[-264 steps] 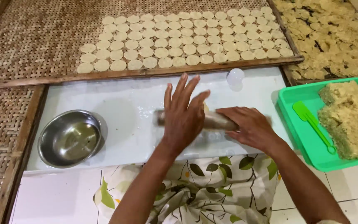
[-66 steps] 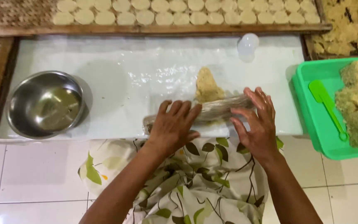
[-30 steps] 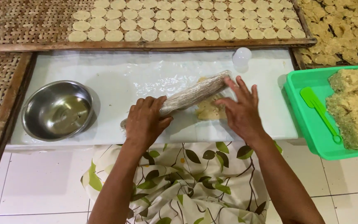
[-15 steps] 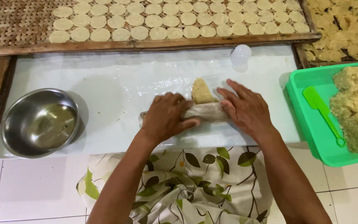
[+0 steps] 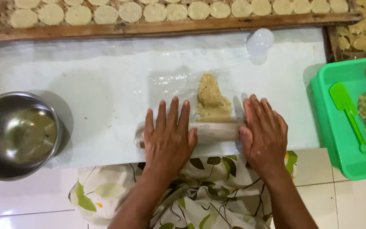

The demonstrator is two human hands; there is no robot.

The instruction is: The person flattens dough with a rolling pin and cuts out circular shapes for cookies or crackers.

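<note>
Two flat hands — left hand [image 5: 169, 140], right hand [image 5: 264, 132] — fingers spread open, palms pressing long wooden rolling pin [image 5: 213, 131]; flattened beige dough lump [image 5: 212, 100] just beyond fingertips, between both hands, on white plastic-covered counter [image 5: 85, 97].

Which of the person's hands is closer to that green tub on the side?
Right. The right hand rests on the rolling pin, a short way from the green tub; the left hand lies farther away.
</note>
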